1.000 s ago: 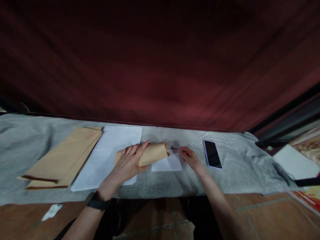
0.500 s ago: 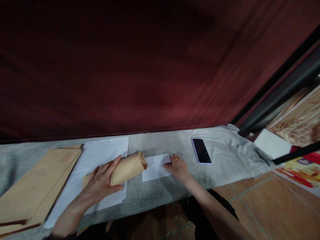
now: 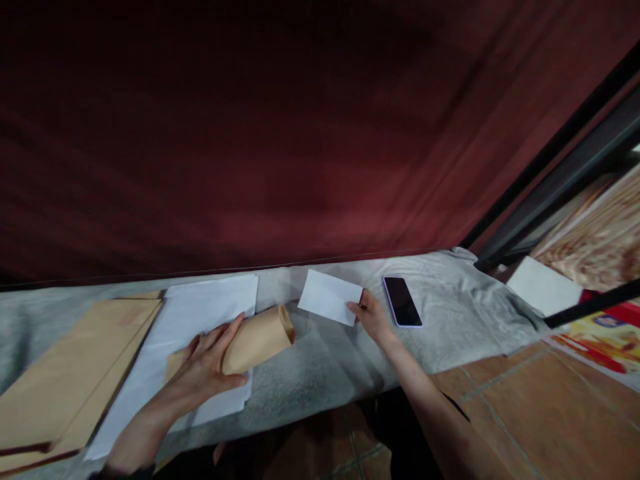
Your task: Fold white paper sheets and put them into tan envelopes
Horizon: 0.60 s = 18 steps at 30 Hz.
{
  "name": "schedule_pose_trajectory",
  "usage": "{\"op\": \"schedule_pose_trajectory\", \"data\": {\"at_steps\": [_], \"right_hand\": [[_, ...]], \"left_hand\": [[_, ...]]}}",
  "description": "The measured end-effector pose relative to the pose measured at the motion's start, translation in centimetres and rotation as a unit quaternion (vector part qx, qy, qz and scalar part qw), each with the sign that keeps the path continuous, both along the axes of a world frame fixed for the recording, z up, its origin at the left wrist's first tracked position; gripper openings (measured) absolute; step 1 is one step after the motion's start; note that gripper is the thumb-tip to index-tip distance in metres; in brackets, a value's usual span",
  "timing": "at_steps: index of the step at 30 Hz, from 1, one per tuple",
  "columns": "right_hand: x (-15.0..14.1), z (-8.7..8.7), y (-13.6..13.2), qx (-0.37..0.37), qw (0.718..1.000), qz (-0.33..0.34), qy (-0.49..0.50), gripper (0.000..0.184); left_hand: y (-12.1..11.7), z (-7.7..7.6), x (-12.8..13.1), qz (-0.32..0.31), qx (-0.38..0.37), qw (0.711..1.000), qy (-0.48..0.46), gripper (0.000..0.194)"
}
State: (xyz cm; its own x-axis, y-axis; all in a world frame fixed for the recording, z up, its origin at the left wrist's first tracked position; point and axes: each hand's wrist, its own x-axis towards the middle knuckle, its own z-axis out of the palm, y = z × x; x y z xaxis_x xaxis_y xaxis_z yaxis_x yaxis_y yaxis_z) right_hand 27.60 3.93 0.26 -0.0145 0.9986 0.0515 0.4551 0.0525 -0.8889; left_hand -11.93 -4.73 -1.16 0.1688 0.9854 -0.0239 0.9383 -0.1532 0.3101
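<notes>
My left hand (image 3: 203,370) spans a small brown paper envelope (image 3: 257,341), thumb on its near edge and fingers on its far edge. The envelope bulges, and its mouth gapes toward the right. Under it lie white paper sheets (image 3: 215,293). My right hand (image 3: 371,316) pinches the right end of a small white sheet of paper (image 3: 327,295). This sheet is tilted and appears raised above the grey cloth, to the right of the envelope's mouth. A phone (image 3: 403,302) with a pale purple edge lies just right of my right hand.
Large brown envelopes (image 3: 75,367) are stacked at the left. Grey cloth (image 3: 465,320) covers the narrow surface, with a dark red curtain (image 3: 300,167) behind it. Dark bars (image 3: 565,153), a white box-like thing (image 3: 545,285) and tiled floor (image 3: 545,400) are at the right.
My right hand has lifted the small white sheet and moved it slightly right and away from me, turning it. My left hand and the brown envelope have barely moved.
</notes>
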Motion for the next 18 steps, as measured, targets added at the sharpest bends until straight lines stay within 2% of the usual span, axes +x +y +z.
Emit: {"op": "schedule_pose_trajectory", "data": {"at_steps": [3, 5, 8, 12, 18], "right_hand": [[-0.1, -0.1, 0.2, -0.011, 0.989, 0.035, 0.143, 0.035], [-0.5, -0.5, 0.0, -0.016, 0.979, 0.076, 0.186, 0.033], [-0.8, -1.2, -0.3, 0.008, 0.986, 0.122, 0.111, 0.020], [-0.6, -1.6, -0.4, 0.030, 0.993, 0.117, 0.005, 0.013], [-0.3, -1.0, -0.3, 0.037, 0.991, 0.127, -0.030, 0.013]], "left_hand": [[0.0, 0.7, 0.7, 0.009, -0.002, 1.000, 0.005, 0.109], [0.1, 1.1, 1.1, 0.016, 0.005, 1.000, 0.009, 0.108], [0.0, 1.2, 1.4, 0.018, 0.026, 0.999, 0.015, 0.107], [0.0, 1.1, 1.7, -0.001, 0.059, 0.998, 0.026, 0.106], [0.0, 1.2, 2.3, -0.011, 0.083, 0.996, 0.041, 0.105]]}}
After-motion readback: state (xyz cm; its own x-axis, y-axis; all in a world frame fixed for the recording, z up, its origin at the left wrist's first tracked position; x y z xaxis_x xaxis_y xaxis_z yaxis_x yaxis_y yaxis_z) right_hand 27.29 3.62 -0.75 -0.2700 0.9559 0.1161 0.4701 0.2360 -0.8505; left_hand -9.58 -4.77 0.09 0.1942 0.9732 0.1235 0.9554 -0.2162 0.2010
